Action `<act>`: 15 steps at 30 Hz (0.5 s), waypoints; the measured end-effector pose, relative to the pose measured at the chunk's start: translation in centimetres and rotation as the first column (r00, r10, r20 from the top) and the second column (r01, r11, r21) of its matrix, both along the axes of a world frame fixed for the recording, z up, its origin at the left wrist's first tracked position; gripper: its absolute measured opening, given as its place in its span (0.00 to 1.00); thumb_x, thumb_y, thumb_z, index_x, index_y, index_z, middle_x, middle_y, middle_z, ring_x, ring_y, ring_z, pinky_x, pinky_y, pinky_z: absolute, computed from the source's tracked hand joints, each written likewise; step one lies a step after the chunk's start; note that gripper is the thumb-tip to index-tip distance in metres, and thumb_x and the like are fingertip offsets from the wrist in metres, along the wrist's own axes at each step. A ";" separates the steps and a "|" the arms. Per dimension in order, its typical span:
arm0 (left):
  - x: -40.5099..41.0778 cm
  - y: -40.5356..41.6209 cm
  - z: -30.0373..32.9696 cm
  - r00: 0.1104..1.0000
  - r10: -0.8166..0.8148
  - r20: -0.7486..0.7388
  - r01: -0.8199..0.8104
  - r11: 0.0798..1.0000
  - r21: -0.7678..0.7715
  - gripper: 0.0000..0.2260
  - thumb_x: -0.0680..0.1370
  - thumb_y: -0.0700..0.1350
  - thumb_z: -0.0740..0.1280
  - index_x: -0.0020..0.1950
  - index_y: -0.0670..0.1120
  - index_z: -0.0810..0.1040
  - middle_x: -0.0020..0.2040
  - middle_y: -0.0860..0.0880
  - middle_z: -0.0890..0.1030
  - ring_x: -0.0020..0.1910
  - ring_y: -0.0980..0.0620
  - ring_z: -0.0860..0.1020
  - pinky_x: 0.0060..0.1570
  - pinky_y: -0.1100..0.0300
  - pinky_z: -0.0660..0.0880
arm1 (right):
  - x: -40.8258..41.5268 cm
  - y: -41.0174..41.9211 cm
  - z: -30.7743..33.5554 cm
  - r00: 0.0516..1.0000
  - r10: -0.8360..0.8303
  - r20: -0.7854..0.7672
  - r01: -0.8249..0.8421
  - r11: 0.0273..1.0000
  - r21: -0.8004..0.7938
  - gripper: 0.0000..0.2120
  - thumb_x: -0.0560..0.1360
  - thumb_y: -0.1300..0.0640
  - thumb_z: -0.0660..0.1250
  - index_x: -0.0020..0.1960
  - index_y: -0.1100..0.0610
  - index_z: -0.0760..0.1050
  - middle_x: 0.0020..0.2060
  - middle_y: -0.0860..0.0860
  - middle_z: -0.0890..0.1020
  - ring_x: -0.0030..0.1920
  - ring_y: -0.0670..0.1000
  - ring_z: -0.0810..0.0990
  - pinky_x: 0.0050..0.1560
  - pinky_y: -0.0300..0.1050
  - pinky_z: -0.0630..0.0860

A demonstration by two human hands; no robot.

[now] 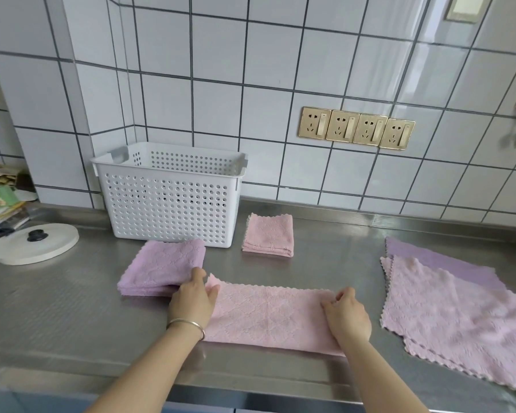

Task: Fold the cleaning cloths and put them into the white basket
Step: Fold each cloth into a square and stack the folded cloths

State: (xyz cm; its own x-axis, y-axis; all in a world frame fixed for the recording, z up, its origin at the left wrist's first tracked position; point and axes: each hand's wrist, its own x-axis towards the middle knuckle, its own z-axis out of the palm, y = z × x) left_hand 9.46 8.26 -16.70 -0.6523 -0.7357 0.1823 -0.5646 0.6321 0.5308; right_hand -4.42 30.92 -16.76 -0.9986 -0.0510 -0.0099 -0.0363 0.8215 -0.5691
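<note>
Steel counter (72,308) below tiled wall: left hand (192,299) and right hand (347,315) each pinch an end of a half-folded pink cloth (268,314). White basket (170,195) stands behind, a folded purple cloth (161,268) touching its front, unfolded cloths (459,317) lying right.

Pink cloth (268,314), lilac cloth (161,266) – white perforated basket (173,198), w/ steel-grey counter (57,308).

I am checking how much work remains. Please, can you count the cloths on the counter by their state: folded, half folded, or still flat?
Folded small: 2, the purple folded cloth and the pink folded cloth.
Half folded, held by left hand and right hand: 1, the pink strip.
Still flat: at least 3, the pile at right.
Total: at least 6.
</note>
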 end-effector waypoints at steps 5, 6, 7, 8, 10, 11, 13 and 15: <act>0.9 1.1 -0.7 0.984 -0.177 0.033 0.180 0.959 -0.219 0.19 0.76 0.50 0.62 0.63 0.43 0.73 0.65 0.44 0.74 0.64 0.43 0.72 0.63 0.54 0.70 | 0.6 -0.1 0.4 1.000 -0.004 -0.017 0.003 0.999 -0.051 0.11 0.74 0.57 0.58 0.56 0.58 0.66 0.56 0.59 0.77 0.51 0.61 0.76 0.46 0.48 0.67; 0.9 1.5 -0.8 0.968 -0.233 0.099 0.251 0.929 -0.271 0.20 0.75 0.52 0.60 0.63 0.44 0.74 0.66 0.44 0.74 0.66 0.43 0.71 0.67 0.53 0.68 | 0.8 0.0 0.5 0.999 -0.002 -0.037 0.000 0.997 -0.076 0.14 0.75 0.58 0.59 0.60 0.58 0.66 0.59 0.59 0.75 0.54 0.62 0.76 0.48 0.49 0.68; 0.8 2.1 -0.9 0.942 -0.281 0.181 0.324 0.900 -0.290 0.23 0.75 0.55 0.56 0.65 0.45 0.72 0.68 0.46 0.71 0.69 0.44 0.68 0.70 0.51 0.63 | 1.1 0.2 0.5 0.998 0.003 -0.066 -0.009 0.997 -0.080 0.17 0.75 0.58 0.59 0.63 0.59 0.65 0.62 0.59 0.73 0.56 0.62 0.75 0.50 0.50 0.68; 0.6 2.7 -0.9 0.912 -0.320 0.257 0.386 0.883 -0.267 0.25 0.76 0.58 0.53 0.69 0.48 0.68 0.72 0.48 0.66 0.73 0.46 0.62 0.73 0.49 0.57 | 1.5 0.4 0.5 0.995 0.012 -0.096 -0.018 0.998 -0.063 0.19 0.76 0.58 0.60 0.65 0.59 0.65 0.63 0.59 0.71 0.58 0.62 0.75 0.51 0.51 0.70; 0.1 3.9 -1.0 0.840 -0.384 0.385 0.469 0.869 -0.158 0.27 0.77 0.61 0.51 0.74 0.54 0.57 0.77 0.54 0.54 0.77 0.49 0.48 0.75 0.44 0.44 | 2.3 0.8 0.4 0.992 0.024 -0.127 -0.026 0.999 -0.018 0.21 0.76 0.56 0.61 0.67 0.60 0.64 0.64 0.58 0.71 0.60 0.61 0.74 0.54 0.51 0.70; -0.3 4.5 -0.9 0.808 -0.413 0.420 0.493 0.865 -0.097 0.28 0.77 0.63 0.50 0.75 0.56 0.54 0.78 0.56 0.49 0.77 0.50 0.43 0.74 0.42 0.40 | 2.7 1.0 0.4 0.992 0.020 -0.121 -0.021 1.000 -0.010 0.22 0.75 0.56 0.62 0.67 0.60 0.64 0.64 0.59 0.71 0.61 0.60 0.73 0.56 0.51 0.70; -0.8 5.3 -1.0 0.755 -0.458 0.469 0.530 0.848 -0.024 0.30 0.76 0.66 0.49 0.75 0.58 0.49 0.78 0.56 0.43 0.77 0.49 0.37 0.72 0.40 0.35 | 3.4 1.5 0.4 0.996 0.010 -0.088 -0.009 1.000 0.010 0.23 0.75 0.56 0.61 0.68 0.61 0.63 0.64 0.59 0.70 0.63 0.60 0.71 0.59 0.50 0.69; -1.1 5.6 -1.2 0.725 -0.456 0.516 0.530 0.848 0.005 0.33 0.74 0.69 0.48 0.75 0.60 0.45 0.78 0.56 0.40 0.76 0.47 0.35 0.70 0.37 0.33 | 4.0 1.8 0.4 0.999 0.017 -0.032 -0.016 0.999 0.034 0.24 0.75 0.55 0.61 0.69 0.61 0.62 0.66 0.58 0.69 0.64 0.59 0.69 0.61 0.50 0.67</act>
State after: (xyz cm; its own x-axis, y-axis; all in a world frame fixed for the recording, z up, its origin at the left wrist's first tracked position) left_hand 8.39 13.84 -17.90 -0.9429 -0.2775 -0.1843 -0.3082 0.9367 0.1661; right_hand -0.38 32.75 -16.35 -0.9975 -0.0679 0.0199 -0.0679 0.8393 -0.5394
